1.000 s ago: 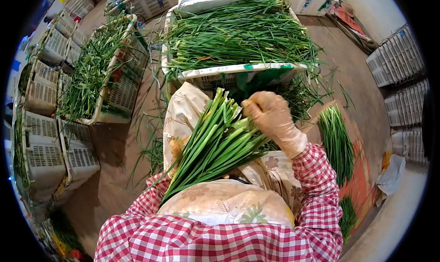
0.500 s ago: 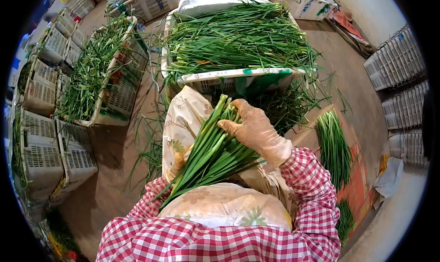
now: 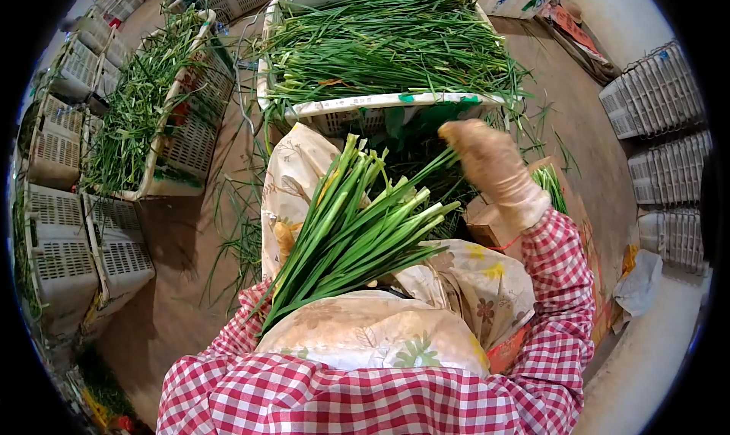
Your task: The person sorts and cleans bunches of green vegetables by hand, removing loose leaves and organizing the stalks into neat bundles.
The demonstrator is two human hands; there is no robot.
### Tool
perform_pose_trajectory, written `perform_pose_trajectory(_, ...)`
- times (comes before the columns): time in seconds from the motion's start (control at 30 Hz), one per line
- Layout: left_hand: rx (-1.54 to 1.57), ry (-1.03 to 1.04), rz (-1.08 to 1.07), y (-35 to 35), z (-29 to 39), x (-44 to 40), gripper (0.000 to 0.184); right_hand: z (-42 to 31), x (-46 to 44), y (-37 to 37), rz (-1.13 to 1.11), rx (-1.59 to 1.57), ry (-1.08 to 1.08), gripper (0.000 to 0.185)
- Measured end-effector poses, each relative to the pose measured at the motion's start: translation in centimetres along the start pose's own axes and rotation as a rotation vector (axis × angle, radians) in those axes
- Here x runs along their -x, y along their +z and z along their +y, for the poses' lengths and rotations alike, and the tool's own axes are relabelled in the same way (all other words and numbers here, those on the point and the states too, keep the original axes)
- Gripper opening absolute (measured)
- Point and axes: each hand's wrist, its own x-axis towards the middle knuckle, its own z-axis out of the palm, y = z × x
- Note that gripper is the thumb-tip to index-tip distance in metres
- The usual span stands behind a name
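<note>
A loose bunch of garlic chives [image 3: 350, 230] lies across my lap, its pale cut ends fanned out toward the upper right. My left hand [image 3: 284, 241], in a tan glove, is closed around the bunch from the left; the chives hide most of its fingers. My right hand [image 3: 490, 165], also gloved and slightly blurred, is up to the right of the bunch. Its fingers are pinched on a few thin chive leaves [image 3: 433, 167] that stretch out from the bunch. The patterned apron [image 3: 342, 321] covers my lap beneath.
In front stands a white crate [image 3: 380, 103] heaped with chives. Another crate [image 3: 179, 157] of loose greens is at left, beside stacked crates [image 3: 65, 245]. A neat chive bundle [image 3: 549, 188] lies at right, partly behind my arm. More crates [image 3: 654, 93] line the right wall.
My right hand has moved from the bunch's cut ends out to the right, drawing a few leaves along. The bunch has fanned wider. My left hand keeps its hold.
</note>
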Motion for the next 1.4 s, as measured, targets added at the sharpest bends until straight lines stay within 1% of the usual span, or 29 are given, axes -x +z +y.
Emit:
perform_pose_trajectory(0.07, 0.001, 0.007, 0.006, -0.1, 0.1, 0.3, 0.062, 4.0, 0.2, -1.4, 0.238, 0.093, -0.147, 0.030)
perform_pose_trajectory(0.13, 0.003, 0.006, 0.013, -0.3, 0.1, 0.7, 0.062, 6.7, 1.3, -2.9, 0.223, 0.409, 0.364, 0.032)
perform_pose_trajectory(0.17, 0.002, 0.009, 0.018, -0.4, 0.2, 0.8, 0.062, 6.9, 1.5, -2.6, 0.223, 0.409, 0.364, 0.032)
perform_pose_trajectory(0.2, 0.004, 0.010, 0.021, -0.4, 0.3, 0.9, 0.062, 7.1, 1.6, -2.1, 0.377, 0.597, 0.217, 0.033)
perform_pose_trajectory(0.27, 0.001, 0.016, 0.024, -0.5, 0.4, 1.1, 0.062, 0.9, 0.5, -1.6, 0.100, 0.279, 0.534, 0.039)
perform_pose_trajectory(0.3, -0.001, 0.016, 0.027, -0.5, 0.4, 1.3, 0.062, -0.1, 1.1, 0.3, -0.045, -0.259, 0.519, 0.045)
perform_pose_trajectory(0.33, 0.000, 0.011, 0.031, -0.6, 0.4, 1.3, 0.063, -4.3, -0.6, -1.1, -0.361, -0.274, 0.482, 0.048)
perform_pose_trajectory(0.37, -0.001, 0.010, 0.031, -0.5, 0.4, 1.3, 0.063, -5.7, 0.5, 1.0, -0.308, 0.001, 0.256, 0.045)
perform_pose_trajectory(0.4, -0.005, 0.009, 0.035, -0.5, 0.4, 1.3, 0.063, -7.1, 0.5, 1.8, -0.393, 0.104, 0.253, 0.041)
perform_pose_trajectory(0.47, -0.006, 0.010, 0.037, -0.5, 0.4, 1.3, 0.063, -7.0, 0.5, 2.3, -0.349, 0.047, 0.252, 0.029)
perform_pose_trajectory(0.5, -0.006, 0.016, 0.040, -0.5, 0.3, 1.4, 0.063, -6.8, 0.6, 2.5, -0.349, 0.049, 0.250, 0.029)
perform_pose_trajectory(0.6, 0.001, 0.021, 0.036, -0.6, 0.4, 1.4, 0.063, -6.3, 1.1, 2.8, -0.317, 0.068, 0.137, 0.025)
perform_pose_trajectory(0.67, -0.001, 0.024, 0.030, -0.8, 0.4, 1.2, 0.064, -5.6, 1.6, 3.1, -0.212, 0.115, 0.034, 0.027)
perform_pose_trajectory(0.7, -0.002, 0.024, 0.028, -0.8, 0.3, 1.1, 0.064, -5.0, 1.7, 3.0, -0.113, 0.102, -0.078, 0.020)
perform_pose_trajectory(0.73, 0.000, 0.021, 0.026, -0.7, 0.3, 1.0, 0.064, -4.3, 1.9, 2.6, -0.114, 0.105, -0.079, 0.020)
perform_pose_trajectory(0.8, 0.000, 0.020, 0.024, -0.6, 0.3, 0.8, 0.064, -2.8, 1.8, 1.6, -0.249, 0.865, -0.030, 0.002)
perform_pose_trajectory(0.87, -0.005, 0.019, 0.021, -0.5, 0.2, 0.6, 0.064, -0.1, 0.9, 0.4, -0.221, 0.593, 0.586, 0.010)
perform_pose_trajectory(0.93, -0.015, 0.015, 0.012, -0.4, 0.3, 0.1, 0.064, -1.0, 0.2, 0.1, -0.034, 0.631, 0.500, 0.020)
perform_pose_trajectory(1.0, -0.015, 0.009, 0.005, -0.1, 0.2, -0.5, 0.064, -4.1, -0.9, 0.8, -0.193, -0.474, 0.726, 0.031)
perform_pose_trajectory(1.07, -0.015, 0.005, -0.007, 0.2, 0.2, -1.1, 0.065, -7.8, -1.3, 2.1, -0.230, -0.493, 0.595, 0.031)
perform_pose_trajectory(1.1, -0.017, 0.005, -0.011, 0.4, 0.2, -1.4, 0.065, -8.3, -1.3, 3.1, -0.185, -0.478, 0.551, 0.030)
perform_pose_trajectory(1.13, -0.022, 0.002, -0.013, 0.5, 0.2, -1.6, 0.065, -8.5, -1.2, 4.0, -0.139, -0.462, 0.505, 0.029)
perform_pose_trajectory(1.17, -0.023, 0.004, -0.010, 0.5, 0.2, -1.8, 0.065, -8.3, -1.2, 4.1, -0.153, -0.518, 0.479, 0.024)
perform_pose_trajectory(1.2, -0.025, 0.005, -0.010, 0.7, 0.2, -1.6, 0.065, -8.0, -1.2, 4.1, -0.155, -0.521, 0.478, 0.024)
perform_pose_trajectory(1.27, -0.025, 0.006, -0.004, 0.7, -0.1, -1.8, 0.065, -6.8, -0.7, 3.6, -0.136, -0.486, 0.278, 0.026)
perform_pose_trajectory(1.3, -0.025, 0.004, -0.002, 0.6, -0.2, -1.8, 0.065, -5.5, -0.6, 3.5, -0.061, -0.370, 0.069, 0.026)
perform_pose_trajectory(1.33, -0.027, 0.002, 0.000, 0.6, -0.3, -1.9, 0.065, -4.3, -0.3, 2.9, -0.070, -0.191, 0.009, 0.030)
perform_pose_trajectory(1.37, -0.027, 0.002, -0.002, 0.6, -0.3, -2.0, 0.066, -2.6, -0.2, 2.4, 0.050, 0.098, -0.130, 0.033)
perform_pose_trajectory(1.4, -0.032, 0.000, 0.003, 0.9, -0.5, -1.9, 0.066, -0.9, -0.7, 1.4, 0.030, 0.332, -0.116, 0.034)
